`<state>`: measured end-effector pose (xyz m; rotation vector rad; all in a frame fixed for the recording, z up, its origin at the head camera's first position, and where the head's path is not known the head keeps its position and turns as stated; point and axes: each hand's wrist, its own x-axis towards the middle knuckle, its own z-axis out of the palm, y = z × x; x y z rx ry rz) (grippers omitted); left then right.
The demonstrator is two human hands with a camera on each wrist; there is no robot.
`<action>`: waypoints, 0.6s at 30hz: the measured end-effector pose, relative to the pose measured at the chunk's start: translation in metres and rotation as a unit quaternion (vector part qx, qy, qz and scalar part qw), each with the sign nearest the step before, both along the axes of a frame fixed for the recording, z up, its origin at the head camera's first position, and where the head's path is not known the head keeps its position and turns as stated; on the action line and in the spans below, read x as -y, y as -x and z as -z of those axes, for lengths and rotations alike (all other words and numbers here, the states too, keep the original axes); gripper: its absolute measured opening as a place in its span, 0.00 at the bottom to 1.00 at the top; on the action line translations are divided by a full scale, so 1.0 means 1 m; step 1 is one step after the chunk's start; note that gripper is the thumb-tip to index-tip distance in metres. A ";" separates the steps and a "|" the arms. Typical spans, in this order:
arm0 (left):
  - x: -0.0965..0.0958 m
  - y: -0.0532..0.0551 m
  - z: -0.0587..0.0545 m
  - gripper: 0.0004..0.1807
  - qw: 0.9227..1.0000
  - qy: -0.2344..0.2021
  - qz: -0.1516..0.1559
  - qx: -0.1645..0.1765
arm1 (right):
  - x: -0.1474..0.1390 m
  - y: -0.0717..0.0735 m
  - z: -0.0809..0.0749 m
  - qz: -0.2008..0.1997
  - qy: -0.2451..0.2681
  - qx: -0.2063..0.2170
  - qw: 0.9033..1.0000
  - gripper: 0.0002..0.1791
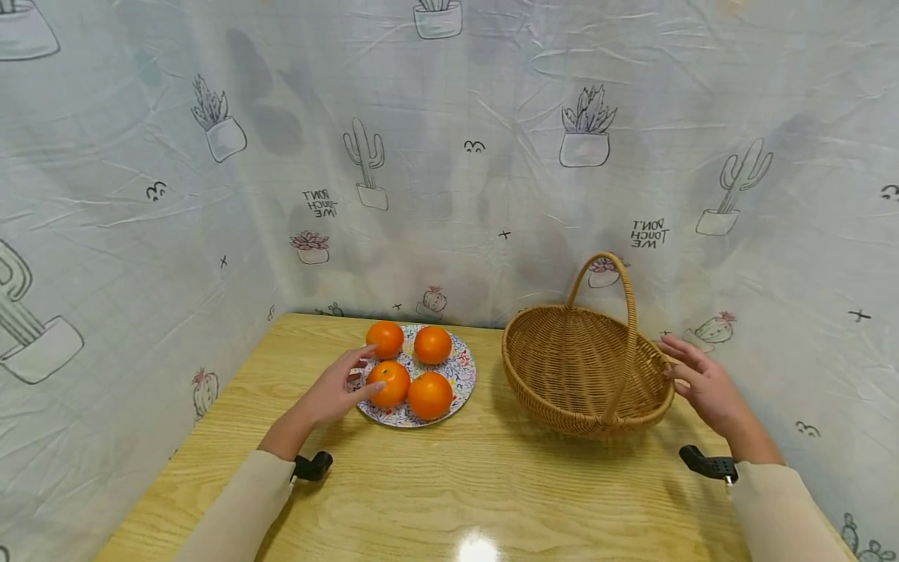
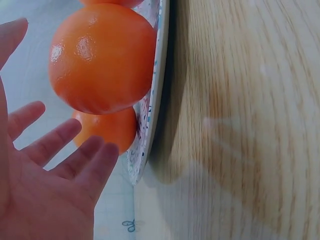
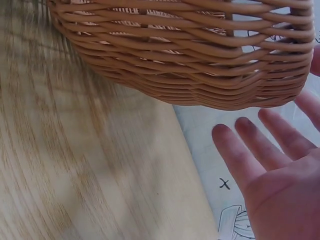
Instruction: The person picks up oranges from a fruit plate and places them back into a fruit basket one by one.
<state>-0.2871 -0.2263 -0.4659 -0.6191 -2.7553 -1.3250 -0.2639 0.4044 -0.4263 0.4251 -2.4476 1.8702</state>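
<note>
Four oranges (image 1: pixel 393 384) sit on one round plate (image 1: pixel 463 375) with a speckled, many-coloured pattern, two at the back and two in front. The front left one shows a small green spot on top. One left hand (image 1: pixel 340 388) is at the plate's left side, its thumb reaching in front of that orange and its fingers spread towards the back left one. Its grip is released; whether the thumb touches the fruit I cannot tell.

To the right of the plate, apart from it, stands one woven basket (image 1: pixel 555 367) with a single arched handle (image 1: pixel 630 312). One right hand (image 1: pixel 709 390) is at the basket's right rim, fingers extended, its grip also loose; contact with the rim is unclear.

Both the plate and the basket stand on one wooden table (image 1: pixel 449 484), towards its far edge. Two pale sleeves (image 1: pixel 239 507) cover the forearms, and two black devices (image 1: pixel 314 467) are on the wrists, one each. Behind hangs pale cloth (image 1: pixel 449 195) printed with potted plants.
</note>
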 end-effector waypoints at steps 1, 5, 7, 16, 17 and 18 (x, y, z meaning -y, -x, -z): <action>0.000 0.000 0.000 0.43 1.000 -0.003 0.001 0.002 | 0.000 0.001 0.000 -0.008 0.019 0.008 1.000 0.31; 0.001 0.000 0.002 0.43 1.000 -0.012 0.002 0.010 | -0.001 0.003 -0.001 -0.044 0.074 0.036 0.996 0.30; 0.001 0.001 0.002 0.43 1.000 -0.017 0.003 0.013 | -0.001 0.004 -0.001 -0.056 0.086 0.046 0.994 0.29; 0.001 0.004 0.006 0.44 0.999 -0.036 0.013 0.031 | -0.003 0.006 0.002 -0.118 0.153 0.069 0.979 0.29; 0.001 0.004 0.006 0.44 0.999 -0.038 0.015 0.033 | -0.003 0.006 0.002 -0.130 0.165 0.073 0.975 0.30; 0.001 0.004 0.006 0.45 0.999 -0.038 0.016 0.035 | -0.003 0.006 0.003 -0.142 0.177 0.077 0.971 0.30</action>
